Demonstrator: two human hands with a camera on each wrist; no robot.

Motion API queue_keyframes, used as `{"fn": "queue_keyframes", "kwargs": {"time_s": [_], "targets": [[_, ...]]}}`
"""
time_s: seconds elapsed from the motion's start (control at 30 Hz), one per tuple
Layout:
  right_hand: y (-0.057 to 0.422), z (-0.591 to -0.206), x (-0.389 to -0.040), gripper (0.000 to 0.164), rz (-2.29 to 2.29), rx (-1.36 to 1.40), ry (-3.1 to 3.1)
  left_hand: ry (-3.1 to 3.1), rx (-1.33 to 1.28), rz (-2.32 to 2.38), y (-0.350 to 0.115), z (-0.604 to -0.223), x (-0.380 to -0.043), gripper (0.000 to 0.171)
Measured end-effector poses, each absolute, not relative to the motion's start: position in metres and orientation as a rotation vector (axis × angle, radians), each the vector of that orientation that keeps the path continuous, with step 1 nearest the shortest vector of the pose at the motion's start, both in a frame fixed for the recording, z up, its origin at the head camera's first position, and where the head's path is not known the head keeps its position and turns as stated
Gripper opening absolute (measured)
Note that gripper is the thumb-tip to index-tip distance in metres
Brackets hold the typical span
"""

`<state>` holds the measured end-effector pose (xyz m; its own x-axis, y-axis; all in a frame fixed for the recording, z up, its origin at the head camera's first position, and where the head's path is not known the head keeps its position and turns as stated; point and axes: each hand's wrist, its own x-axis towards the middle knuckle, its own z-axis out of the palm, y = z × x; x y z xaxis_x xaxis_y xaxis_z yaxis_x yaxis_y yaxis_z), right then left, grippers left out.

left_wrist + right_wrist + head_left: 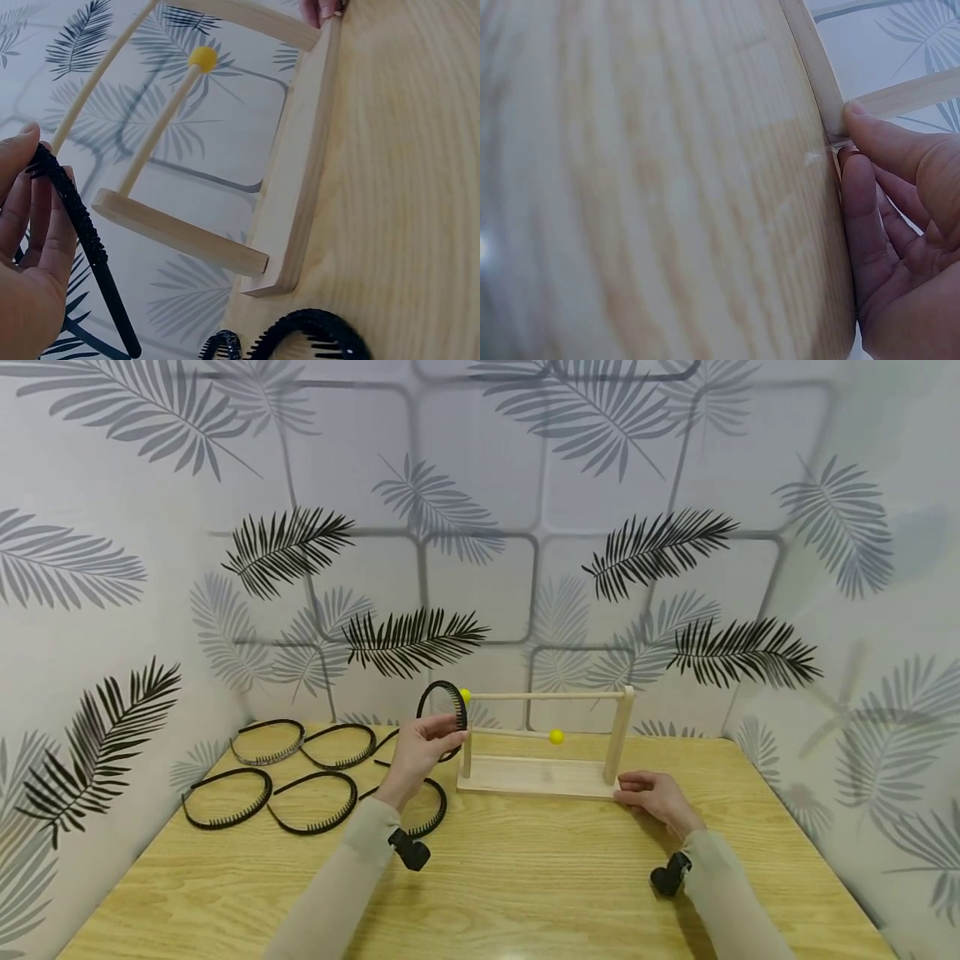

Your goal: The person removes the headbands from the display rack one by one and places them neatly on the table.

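Observation:
My left hand (pixel 422 750) pinches a black toothed headband (pixel 442 683) between thumb and fingers, raised beside the left end of a wooden stand (pixel 536 777). In the left wrist view, the headband (pixel 84 232) hangs down from the fingertips near the upper rod (pixel 105 71). Whether that rod passes through the headband cannot be told. Yellow balls cap the upper rod's left end (pixel 465 695) and the lower rod's right end (pixel 557 737). My right hand (pixel 660 797) grips the right end of the stand's base, thumb against its corner (pixel 838 124) in the right wrist view.
Several more black headbands lie in two rows on the left of the wooden table (pixel 525 877), among them a front one (pixel 313 831) and a back one (pixel 272 760). One is partly behind my left hand. A leaf-patterned wall covering (pixel 480 585) closes the back and sides.

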<state>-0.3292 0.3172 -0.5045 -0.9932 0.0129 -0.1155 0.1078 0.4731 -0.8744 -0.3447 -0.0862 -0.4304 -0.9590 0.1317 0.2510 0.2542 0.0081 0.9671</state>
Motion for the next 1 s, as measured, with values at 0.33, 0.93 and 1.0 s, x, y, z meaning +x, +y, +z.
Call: {"fn": "queue_keyframes", "kwargs": {"time_s": [0.33, 0.93, 1.0], "targets": [[0.316, -0.503, -0.328, 0.054, -1.546, 0.117, 2.614, -2.164, -0.411, -2.083, -0.079, -0.436, -0.328, 0.034], [0.317, -0.504, -0.330, 0.053, -1.555, 0.112, 2.616, -2.415, -0.569, -1.794, -0.056, -0.462, -0.301, 0.031], [0.317, -0.504, -0.330, 0.053, -1.556, 0.112, 2.617, -2.453, -0.615, -1.743, -0.053, -0.465, -0.299, 0.030]]}}
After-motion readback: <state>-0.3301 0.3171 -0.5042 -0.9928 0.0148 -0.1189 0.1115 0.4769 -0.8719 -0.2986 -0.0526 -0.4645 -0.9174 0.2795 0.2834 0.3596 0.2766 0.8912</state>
